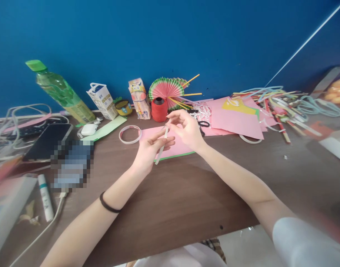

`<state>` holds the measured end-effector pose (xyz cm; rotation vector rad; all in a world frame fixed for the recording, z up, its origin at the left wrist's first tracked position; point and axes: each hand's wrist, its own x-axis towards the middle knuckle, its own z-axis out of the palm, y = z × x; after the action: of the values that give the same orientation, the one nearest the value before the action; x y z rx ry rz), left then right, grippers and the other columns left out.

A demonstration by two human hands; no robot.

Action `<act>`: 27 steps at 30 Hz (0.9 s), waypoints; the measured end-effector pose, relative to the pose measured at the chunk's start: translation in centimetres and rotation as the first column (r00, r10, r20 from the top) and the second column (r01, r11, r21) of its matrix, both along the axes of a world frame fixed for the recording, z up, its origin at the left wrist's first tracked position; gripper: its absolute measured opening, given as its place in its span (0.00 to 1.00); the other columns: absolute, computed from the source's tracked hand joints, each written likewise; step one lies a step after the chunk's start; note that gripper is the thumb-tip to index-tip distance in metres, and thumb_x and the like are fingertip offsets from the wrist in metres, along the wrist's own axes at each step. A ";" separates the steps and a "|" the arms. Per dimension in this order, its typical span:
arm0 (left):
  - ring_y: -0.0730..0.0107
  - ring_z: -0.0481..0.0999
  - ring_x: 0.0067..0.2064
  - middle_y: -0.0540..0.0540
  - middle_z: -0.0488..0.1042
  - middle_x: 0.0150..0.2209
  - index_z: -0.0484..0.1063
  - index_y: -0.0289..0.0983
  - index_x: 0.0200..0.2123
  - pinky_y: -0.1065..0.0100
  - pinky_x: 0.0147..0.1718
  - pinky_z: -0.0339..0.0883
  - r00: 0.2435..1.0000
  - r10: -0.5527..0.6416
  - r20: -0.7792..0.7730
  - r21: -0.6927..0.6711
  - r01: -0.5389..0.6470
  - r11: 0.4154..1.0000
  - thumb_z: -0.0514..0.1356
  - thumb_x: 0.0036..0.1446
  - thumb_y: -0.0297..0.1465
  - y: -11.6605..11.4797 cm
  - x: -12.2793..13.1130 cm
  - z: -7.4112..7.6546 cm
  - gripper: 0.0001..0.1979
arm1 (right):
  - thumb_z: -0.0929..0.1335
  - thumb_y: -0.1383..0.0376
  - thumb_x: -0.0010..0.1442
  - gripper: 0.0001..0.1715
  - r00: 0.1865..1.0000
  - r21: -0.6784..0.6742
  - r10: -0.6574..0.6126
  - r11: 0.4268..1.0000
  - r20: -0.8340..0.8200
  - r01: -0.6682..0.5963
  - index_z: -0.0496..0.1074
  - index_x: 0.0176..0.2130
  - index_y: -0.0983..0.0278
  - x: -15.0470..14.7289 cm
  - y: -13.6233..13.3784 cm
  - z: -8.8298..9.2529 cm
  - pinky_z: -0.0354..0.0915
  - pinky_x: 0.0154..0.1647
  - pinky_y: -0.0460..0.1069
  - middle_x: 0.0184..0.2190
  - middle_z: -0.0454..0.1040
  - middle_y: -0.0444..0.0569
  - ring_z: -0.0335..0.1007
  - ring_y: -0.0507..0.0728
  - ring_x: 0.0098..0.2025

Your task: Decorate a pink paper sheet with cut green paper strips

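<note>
While raised over the flat pink paper sheet [178, 147] on the brown wooden desk [186, 193], gripping a narrow white paper strip [158, 157] in the left hand [149, 148], fingers curled round its lower part. Pinching the strip's top end between thumb and forefinger of the right hand [188, 129]. Just behind: clear tape ring [130, 134], red thread spool [159, 109].

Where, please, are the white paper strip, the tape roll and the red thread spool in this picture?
white paper strip [159, 153], head view, its lower end.
tape roll [130, 142], head view, its near rim.
red thread spool [159, 112], head view, its wound side.
</note>
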<state>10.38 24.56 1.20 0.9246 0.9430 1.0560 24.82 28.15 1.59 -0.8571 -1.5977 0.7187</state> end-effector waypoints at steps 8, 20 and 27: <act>0.62 0.79 0.38 0.40 0.79 0.39 0.70 0.33 0.50 0.61 0.44 0.68 1.000 -0.003 0.010 -0.009 0.003 1.000 0.63 0.47 0.30 -0.1 0.1 -0.3 0.24 | 0.66 0.70 0.52 0.09 0.999 -0.011 -0.030 0.999 0.034 0.031 0.66 0.36 0.61 0.0 0.1 0.0 0.66 0.42 0.50 0.33 0.71 0.43 0.69 0.51 0.35; 0.57 0.78 0.40 0.39 0.79 0.37 0.75 0.32 0.35 0.58 0.44 0.68 0.998 -0.038 -0.044 0.091 0.042 0.995 0.61 0.50 0.36 0.5 -0.4 -0.4 0.14 | 0.66 0.72 0.52 0.09 0.992 -0.042 0.096 0.995 0.084 -0.093 0.67 0.36 0.62 -0.3 -0.3 0.0 0.65 0.42 0.50 0.35 0.72 0.44 0.69 0.51 0.37; 0.61 0.78 0.37 0.40 0.79 0.33 0.75 0.32 0.33 0.61 0.42 0.68 0.991 -0.020 -0.136 0.108 0.035 0.994 0.63 0.49 0.36 0.4 -0.4 -0.5 0.13 | 0.65 0.71 0.53 0.06 0.982 -0.056 0.077 0.996 0.172 -0.069 0.70 0.33 0.63 -0.5 -0.7 0.4 0.65 0.42 0.51 0.33 0.73 0.44 0.69 0.52 0.37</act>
<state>9.98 24.98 0.65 1.1088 0.9879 1.0407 24.29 27.42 1.97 -0.9217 -1.7807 0.7546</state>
